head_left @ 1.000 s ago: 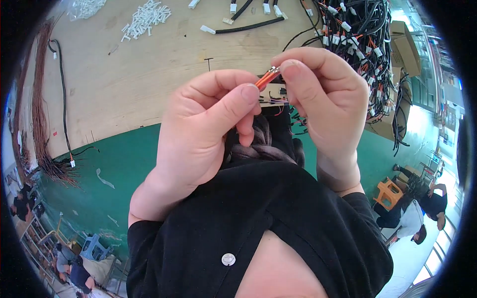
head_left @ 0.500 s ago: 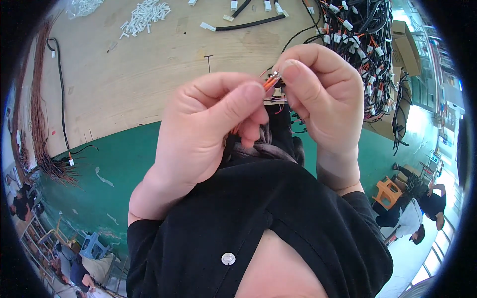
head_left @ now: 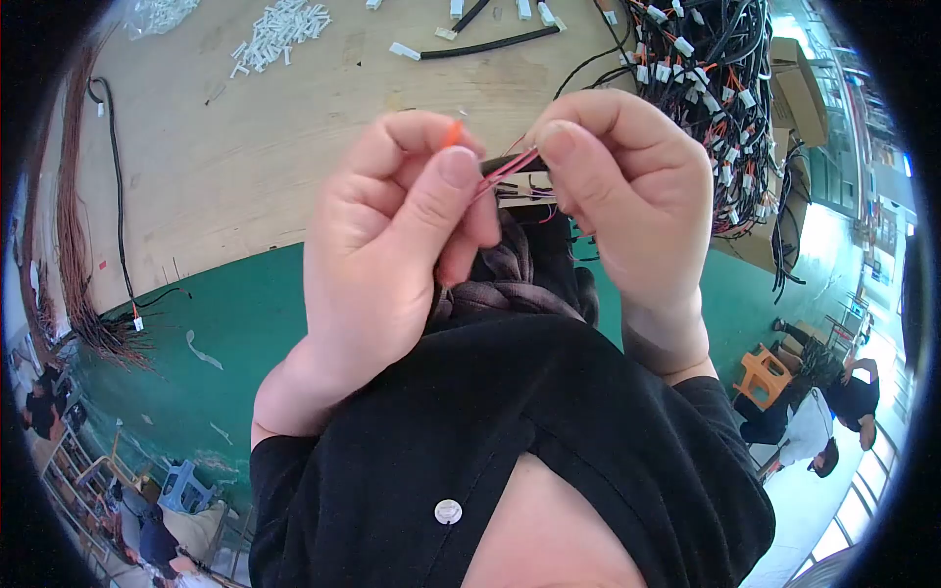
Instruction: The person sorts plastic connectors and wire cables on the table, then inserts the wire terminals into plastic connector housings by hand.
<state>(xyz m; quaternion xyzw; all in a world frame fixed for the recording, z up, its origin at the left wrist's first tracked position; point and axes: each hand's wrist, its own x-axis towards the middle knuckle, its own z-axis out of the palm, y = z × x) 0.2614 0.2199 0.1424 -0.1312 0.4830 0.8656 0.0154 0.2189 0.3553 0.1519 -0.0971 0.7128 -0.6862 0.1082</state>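
Both hands are raised close together over the near edge of the wooden table. My left hand (head_left: pixel 377 220) is closed, with an orange wire end (head_left: pixel 454 133) poking up between thumb and forefinger. Thin pink wires (head_left: pixel 510 171) stretch from beside the left fingers to my right hand (head_left: pixel 637 191). There the right thumb and forefinger pinch them near their tips; the ends themselves are hidden. Behind the wires, partly covered by the hands, shows a piece of black cable (head_left: pixel 520 163).
Small white connectors (head_left: pixel 282 39) lie heaped at the far left. Short black cables (head_left: pixel 490 46) with white plugs rest at the far middle. A tangled wire harness pile (head_left: pixel 711 108) fills the right, beside cardboard boxes (head_left: pixel 799 98). Brown wires (head_left: pixel 74 216) hang over the left edge.
The left hand has shifted slightly left, away from the right. The orange wires with metal tips no longer reach the right fingers, which now hold pink wires.
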